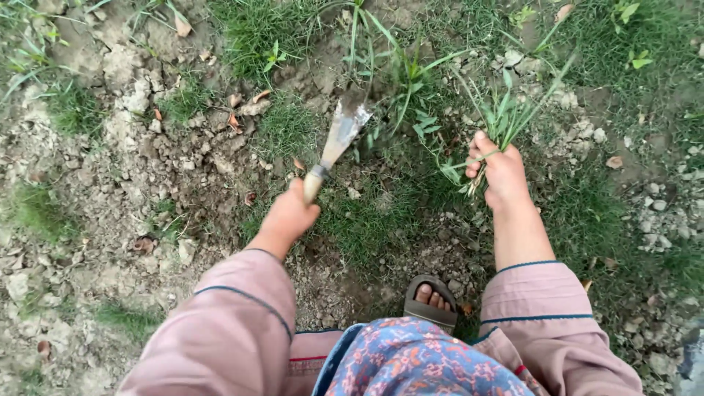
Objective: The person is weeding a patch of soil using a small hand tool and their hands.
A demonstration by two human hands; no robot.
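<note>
My left hand (290, 215) grips the wooden handle of a small hand hoe (339, 138). Its flat metal blade points away from me, with the tip at the base of a green weed clump (411, 95). My right hand (499, 170) is closed around a bunch of pulled grass and weeds (506, 117), whose blades stick up and away from my fist. Both arms wear pink sleeves with dark trim. The hoe lies about a hand's width left of the held bunch.
Loose brown soil with clods and small stones (139, 95) covers the left side. Short grass (367, 220) grows between my hands. My sandalled foot (431, 299) rests on the dirt below them. Dry leaves (614, 162) lie scattered about.
</note>
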